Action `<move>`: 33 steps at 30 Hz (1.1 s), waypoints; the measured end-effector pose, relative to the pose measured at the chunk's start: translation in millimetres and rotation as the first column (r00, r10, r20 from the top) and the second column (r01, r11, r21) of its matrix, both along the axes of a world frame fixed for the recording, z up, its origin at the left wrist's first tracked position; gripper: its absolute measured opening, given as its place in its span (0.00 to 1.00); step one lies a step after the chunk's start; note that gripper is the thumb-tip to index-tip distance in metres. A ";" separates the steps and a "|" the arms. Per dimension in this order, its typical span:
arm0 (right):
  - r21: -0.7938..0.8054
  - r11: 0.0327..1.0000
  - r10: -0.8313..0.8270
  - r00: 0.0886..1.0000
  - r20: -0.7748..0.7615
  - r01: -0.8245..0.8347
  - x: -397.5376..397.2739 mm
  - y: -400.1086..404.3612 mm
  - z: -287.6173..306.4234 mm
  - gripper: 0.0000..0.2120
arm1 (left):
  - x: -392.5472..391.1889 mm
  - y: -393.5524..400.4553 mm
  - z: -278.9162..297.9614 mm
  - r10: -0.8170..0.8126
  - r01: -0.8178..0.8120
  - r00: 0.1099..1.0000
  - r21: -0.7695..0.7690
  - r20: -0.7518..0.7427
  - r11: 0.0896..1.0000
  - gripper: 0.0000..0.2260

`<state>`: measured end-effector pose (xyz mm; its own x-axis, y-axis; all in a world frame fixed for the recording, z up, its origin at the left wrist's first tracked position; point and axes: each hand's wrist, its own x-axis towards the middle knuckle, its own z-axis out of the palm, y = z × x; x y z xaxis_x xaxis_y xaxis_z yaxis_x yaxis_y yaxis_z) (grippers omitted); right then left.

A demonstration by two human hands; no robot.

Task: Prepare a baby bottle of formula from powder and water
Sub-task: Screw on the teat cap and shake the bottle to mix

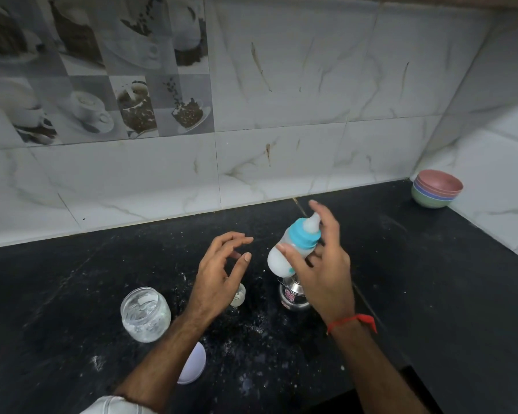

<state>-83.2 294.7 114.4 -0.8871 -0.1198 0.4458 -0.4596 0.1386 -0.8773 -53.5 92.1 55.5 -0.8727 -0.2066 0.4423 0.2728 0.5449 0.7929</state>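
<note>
The baby bottle [293, 248] is held tilted above the black counter [431, 294], roughly midway along its back edge, teat pointing up and toward the wall, the blue collar already screwed on and milky white liquid seen in the lower body. The step in hand is judged to be the mixing: it is done well if the collar is first checked for tightness, the bottle is swirled or shaken firmly, and the base is looked at for unmixed powder.

The bottle is gripped by the right hand [323, 264], thumb laid across the front of the body and the fingers passed behind the collar and teat, partly straightened. The left hand [222, 270] hovers just beside it, fingers loosely curled and spread, nothing held.

Directly beneath the bottle a small steel vessel [292, 295] stands. Nearer the front edge, to the left, an open clear jar [145, 315] with white powder and a white lid [192, 366] are seen, with powder scattered about. Stacked bowls [437, 189] sit in the far right corner.
</note>
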 end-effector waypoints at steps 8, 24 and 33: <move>-0.084 0.996 0.038 0.994 0.102 -0.029 2.4 -1.2 -3.6 0.37 | 1.0 0.2 1.8 -0.003 0.003 1.000 -0.008 -0.001 1.000 0.14; -0.703 0.668 0.293 0.782 0.550 0.244 0.7 -9.6 -10.3 0.28 | 3.6 0.3 -2.9 0.004 -0.004 1.000 0.005 0.011 1.000 0.14; 0.199 0.980 0.040 0.994 -0.098 -0.020 1.4 -6.2 -9.5 0.34 | 3.4 1.3 -0.4 0.006 -0.006 1.000 -0.014 0.013 1.000 0.14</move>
<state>-81.8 288.5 104.9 -0.8333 -0.2401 0.4979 -0.5511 0.2895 -0.7826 -50.2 93.3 55.1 -0.8772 -0.2060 0.4338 0.2593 0.5572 0.7889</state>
